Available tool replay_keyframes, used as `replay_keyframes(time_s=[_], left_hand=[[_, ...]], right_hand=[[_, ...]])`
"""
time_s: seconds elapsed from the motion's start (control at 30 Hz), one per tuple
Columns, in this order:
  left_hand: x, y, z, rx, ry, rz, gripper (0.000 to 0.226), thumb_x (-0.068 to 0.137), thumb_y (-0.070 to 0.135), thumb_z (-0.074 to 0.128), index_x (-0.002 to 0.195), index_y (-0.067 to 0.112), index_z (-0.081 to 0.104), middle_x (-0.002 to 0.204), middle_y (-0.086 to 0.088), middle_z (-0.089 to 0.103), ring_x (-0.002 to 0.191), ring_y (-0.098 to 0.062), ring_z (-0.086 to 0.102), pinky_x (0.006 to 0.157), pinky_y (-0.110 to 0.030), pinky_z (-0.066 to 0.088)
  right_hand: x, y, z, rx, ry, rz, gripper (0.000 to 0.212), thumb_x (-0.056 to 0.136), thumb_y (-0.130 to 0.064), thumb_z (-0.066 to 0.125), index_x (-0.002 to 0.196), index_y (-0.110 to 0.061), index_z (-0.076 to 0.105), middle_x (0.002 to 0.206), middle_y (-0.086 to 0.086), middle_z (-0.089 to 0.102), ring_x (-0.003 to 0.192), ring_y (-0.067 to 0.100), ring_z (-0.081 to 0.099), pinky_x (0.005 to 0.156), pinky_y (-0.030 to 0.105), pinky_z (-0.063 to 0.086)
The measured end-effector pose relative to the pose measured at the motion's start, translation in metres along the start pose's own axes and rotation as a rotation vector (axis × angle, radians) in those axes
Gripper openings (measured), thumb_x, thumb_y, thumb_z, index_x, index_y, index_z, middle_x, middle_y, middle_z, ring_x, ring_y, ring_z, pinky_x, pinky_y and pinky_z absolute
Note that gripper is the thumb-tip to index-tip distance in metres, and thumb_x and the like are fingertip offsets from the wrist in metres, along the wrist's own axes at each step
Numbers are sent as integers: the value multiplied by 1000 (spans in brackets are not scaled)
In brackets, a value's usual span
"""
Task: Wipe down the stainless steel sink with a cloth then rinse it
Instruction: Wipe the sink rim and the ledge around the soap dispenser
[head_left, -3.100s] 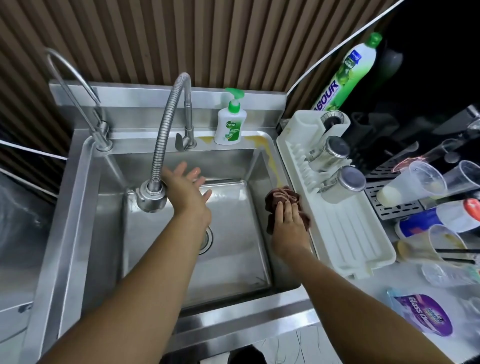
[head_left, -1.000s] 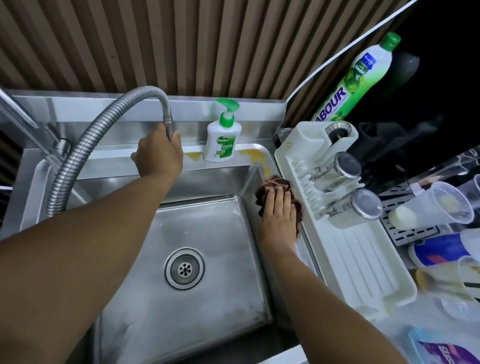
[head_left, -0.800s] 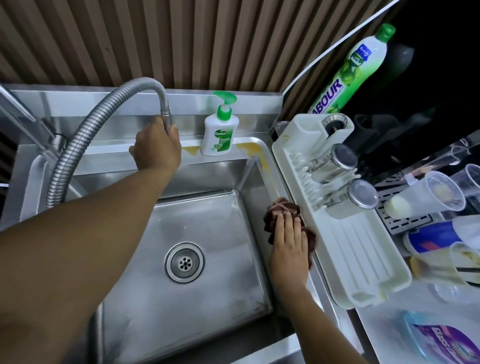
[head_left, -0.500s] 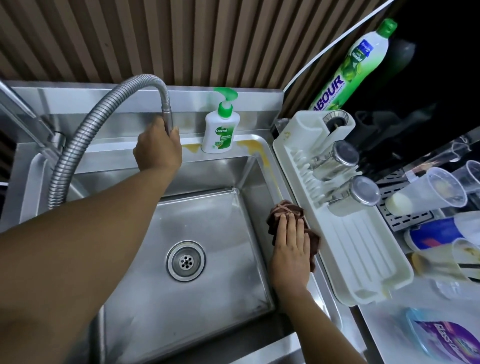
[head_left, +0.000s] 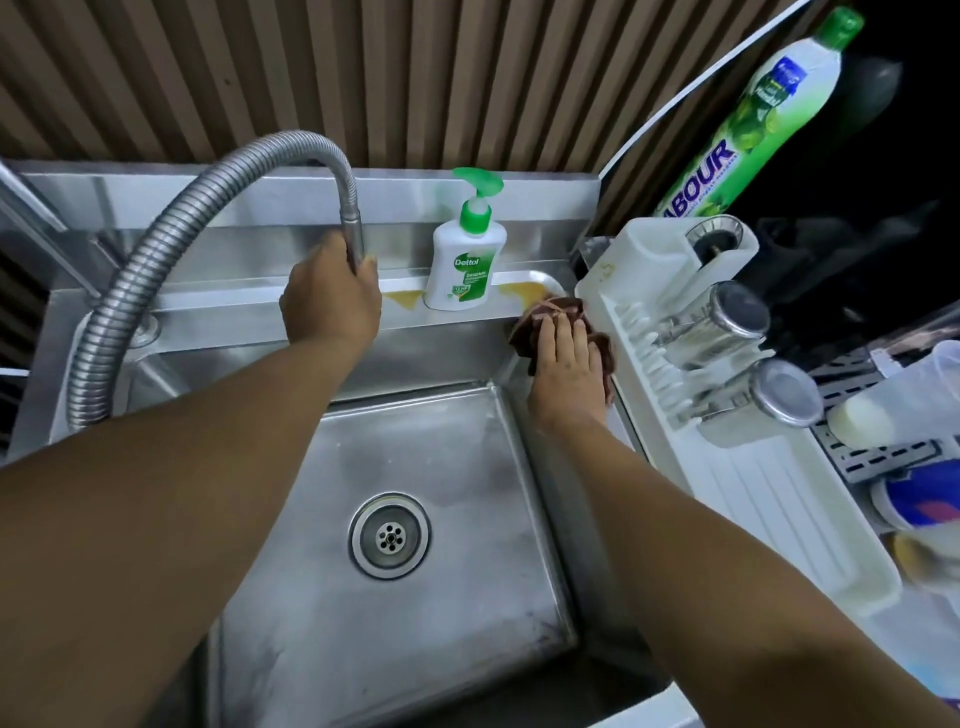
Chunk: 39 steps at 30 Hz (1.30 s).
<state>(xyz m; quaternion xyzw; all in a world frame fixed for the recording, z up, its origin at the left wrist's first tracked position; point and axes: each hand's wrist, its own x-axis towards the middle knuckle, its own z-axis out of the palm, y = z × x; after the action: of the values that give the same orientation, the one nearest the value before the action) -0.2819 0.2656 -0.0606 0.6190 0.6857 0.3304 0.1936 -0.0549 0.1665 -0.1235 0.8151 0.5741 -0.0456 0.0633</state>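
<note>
The stainless steel sink (head_left: 447, 613) fills the middle, with a round drain (head_left: 389, 535) in its floor. My right hand (head_left: 569, 364) lies flat, fingers straight, pressing a crumpled brown cloth (head_left: 550, 317) onto the sink's right rim near the back corner. Yellow-brown stains (head_left: 530, 287) mark the back ledge there. My left hand (head_left: 330, 301) grips the base of the flexible metal faucet hose (head_left: 156, 254) at the back ledge. No water is running.
A white Dettol soap pump (head_left: 465, 260) stands on the back ledge between my hands. A white drying rack (head_left: 727, 415) with steel containers (head_left: 727, 317) borders the sink's right side. A green dish-soap bottle (head_left: 748, 119) and plastic cups (head_left: 883, 410) sit further right.
My right hand has slid the cloth along the right rim toward the back corner. My left hand has stayed on the faucet base.
</note>
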Motion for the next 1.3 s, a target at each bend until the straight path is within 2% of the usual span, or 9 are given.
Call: replay_keyframes(time_s=[0.17, 0.3, 0.47, 0.77, 0.9, 1.03, 1.1, 1.23, 1.3], left_hand=[[-2, 2, -3, 4, -12, 6, 24, 100, 33, 55, 99, 9, 58, 101, -15, 67, 95, -41, 58, 78, -44, 46], [-3, 2, -2, 2, -9, 27, 26, 100, 33, 54, 103, 8, 58, 104, -17, 67, 97, -41, 59, 74, -40, 41], [-1, 2, -5, 6, -12, 29, 26, 101, 32, 55, 103, 7, 59, 105, -18, 67, 97, -40, 58, 73, -37, 37], [2, -2, -3, -11, 4, 31, 25, 101, 32, 55, 101, 8, 58, 100, -16, 66, 85, -33, 53, 72, -37, 39], [4, -4, -2, -8, -4, 23, 26, 99, 35, 55, 99, 9, 58, 99, -14, 67, 86, -36, 55, 72, -40, 43], [4, -6, -1, -13, -12, 23, 26, 99, 36, 55, 98, 10, 57, 97, -13, 67, 90, -39, 57, 72, -41, 43], [3, -5, -1, -18, -15, 25, 26, 99, 35, 55, 98, 10, 57, 96, -13, 66, 89, -38, 56, 71, -39, 41], [4, -4, -2, -34, -13, 32, 26, 99, 34, 55, 96, 8, 57, 91, -13, 65, 81, -36, 54, 70, -40, 43], [3, -4, -3, -27, -13, 39, 26, 100, 33, 55, 96, 8, 57, 90, -13, 64, 81, -36, 55, 69, -39, 42]], right_hand=[[-70, 21, 13, 60, 14, 5, 78, 84, -25, 4, 160, -8, 11, 168, 13, 12, 155, 29, 7, 123, 44, 11], [-154, 45, 33, 53, 64, 83, 74, 85, -11, 25, 159, -8, 24, 164, 15, 26, 154, 30, 17, 121, 45, 19], [-225, 60, 45, 86, 118, 137, 79, 75, -8, 24, 154, -1, 32, 153, 22, 43, 145, 36, 36, 115, 44, 23], [-104, 37, 33, 46, 146, 89, 86, 80, -8, 58, 158, -2, 22, 162, 19, 28, 152, 32, 22, 122, 41, 10], [-37, 14, 1, 69, 5, 21, 78, 88, -34, 25, 161, -11, 9, 169, 7, 6, 156, 25, -1, 124, 41, -1], [-6, 10, -32, 252, 44, -65, 85, 66, -43, 25, 142, -17, 49, 155, 3, 42, 147, 29, 28, 121, 40, 17], [-13, 19, -34, 240, 95, -97, 80, 65, -47, 21, 124, -21, 68, 139, -2, 60, 129, 31, 45, 106, 38, 33], [-56, 32, -14, -5, 187, -25, 28, 78, -24, 63, 101, -26, 79, 113, 0, 68, 100, 35, 50, 80, 39, 35], [-72, 31, -5, -15, 171, 67, 30, 71, -10, 70, 99, -18, 76, 105, 5, 69, 92, 36, 53, 76, 40, 38]])
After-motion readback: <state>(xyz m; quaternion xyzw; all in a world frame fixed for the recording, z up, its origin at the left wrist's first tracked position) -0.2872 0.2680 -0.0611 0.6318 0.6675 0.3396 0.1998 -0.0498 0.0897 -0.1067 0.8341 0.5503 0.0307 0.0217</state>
